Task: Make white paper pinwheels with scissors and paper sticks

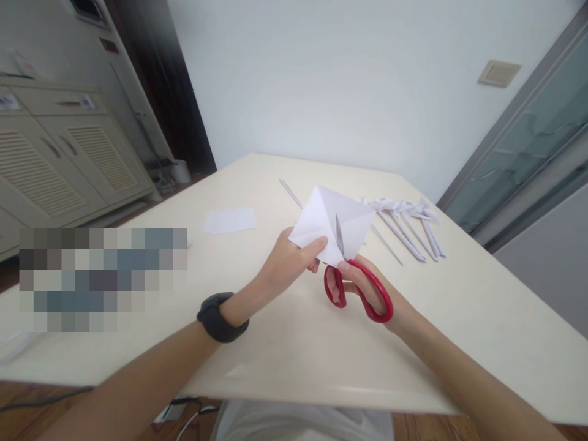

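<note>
the left hand [289, 260] holds a folded white paper [333, 222] up over the middle of the cream desk [285, 343], its fingers pinching the paper's lower left edge, thumb lying across the front. a dark watch band [220, 317] sits on that wrist. the right hand [376, 294] grips red-handled scissors [356, 288], fingers pushed through the loops and closed around them. the grey blades point up into the paper near its lower middle; they look nearly closed, though the view is too soft to be sure how far the cut runs. the paper is held above the desk, not lying on it, with creases fanning out from its bottom point.

just behind and to the right of the paper lies a bunch of thin rolled or folded white paper sticks [408, 223], spread like a fan on the desk. one more thin strip [290, 192] lies alone behind the paper to the left. a small flat white sheet [228, 220] rests on the desk well to the left. a cabinet with slatted doors [68, 165] stands beyond the desk at far left.
</note>
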Demonstrator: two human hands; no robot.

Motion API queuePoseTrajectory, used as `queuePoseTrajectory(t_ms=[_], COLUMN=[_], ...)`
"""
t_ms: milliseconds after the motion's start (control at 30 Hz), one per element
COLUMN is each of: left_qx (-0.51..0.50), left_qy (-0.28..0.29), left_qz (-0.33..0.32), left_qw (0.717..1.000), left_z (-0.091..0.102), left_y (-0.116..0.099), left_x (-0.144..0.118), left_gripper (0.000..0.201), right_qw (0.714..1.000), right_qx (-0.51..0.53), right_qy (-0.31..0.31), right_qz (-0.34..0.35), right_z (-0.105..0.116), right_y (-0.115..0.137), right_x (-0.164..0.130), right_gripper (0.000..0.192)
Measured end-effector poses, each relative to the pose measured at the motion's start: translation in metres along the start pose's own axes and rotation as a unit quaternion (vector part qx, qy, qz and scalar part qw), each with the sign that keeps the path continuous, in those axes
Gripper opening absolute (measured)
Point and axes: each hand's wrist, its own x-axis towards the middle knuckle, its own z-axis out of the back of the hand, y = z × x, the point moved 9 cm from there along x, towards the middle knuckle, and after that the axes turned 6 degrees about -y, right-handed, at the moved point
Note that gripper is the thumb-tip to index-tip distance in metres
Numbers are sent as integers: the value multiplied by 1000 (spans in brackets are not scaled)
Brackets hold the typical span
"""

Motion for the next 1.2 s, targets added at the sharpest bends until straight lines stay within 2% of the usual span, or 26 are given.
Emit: queuePoseTrajectory(t_ms=[433,1200], left_qx=[5,5], left_qy=[5,17], left_qz=[1,-6], left_qw=[1000,1000], left_z=[-1,-3], left_y=[-2,-1], left_x=[-1,-1], left_gripper=[29,28], right_qw=[999,1000], right_qx=[-15,-22], right_qy=[18,0], right_qz=[39,19], right_z=[-4,0], right_y=[7,2], right_x=[-1,-1], right_gripper=[28,25])
